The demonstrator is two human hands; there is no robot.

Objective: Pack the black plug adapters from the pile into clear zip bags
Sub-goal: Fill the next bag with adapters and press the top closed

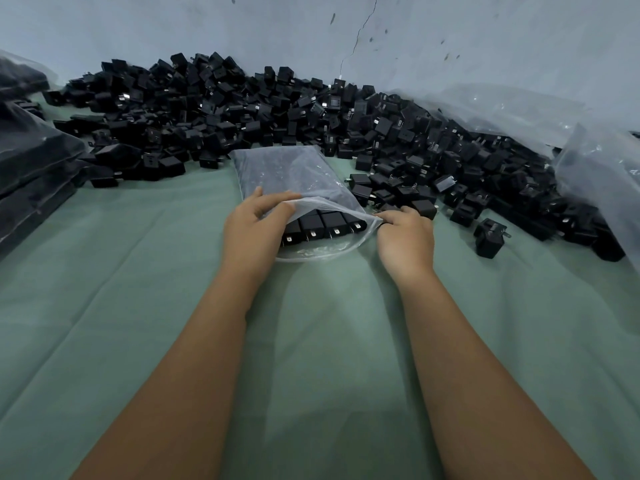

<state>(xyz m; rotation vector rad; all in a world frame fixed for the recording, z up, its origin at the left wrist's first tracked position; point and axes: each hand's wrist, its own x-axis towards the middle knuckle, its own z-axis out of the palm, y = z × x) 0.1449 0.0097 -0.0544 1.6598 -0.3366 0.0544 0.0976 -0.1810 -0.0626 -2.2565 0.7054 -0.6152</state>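
On green cloth, adapters fill the zip bag.

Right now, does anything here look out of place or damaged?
One black plug adapter lies alone on the green cloth, apart from the pile of black adapters. A thin crack runs down the pale wall.

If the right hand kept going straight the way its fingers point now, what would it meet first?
The right hand pinches the corner of the clear zip bag, fingers pointing up and left. Going on, it would likely first meet the row of black adapters in the bag's mouth, though depth is unclear.
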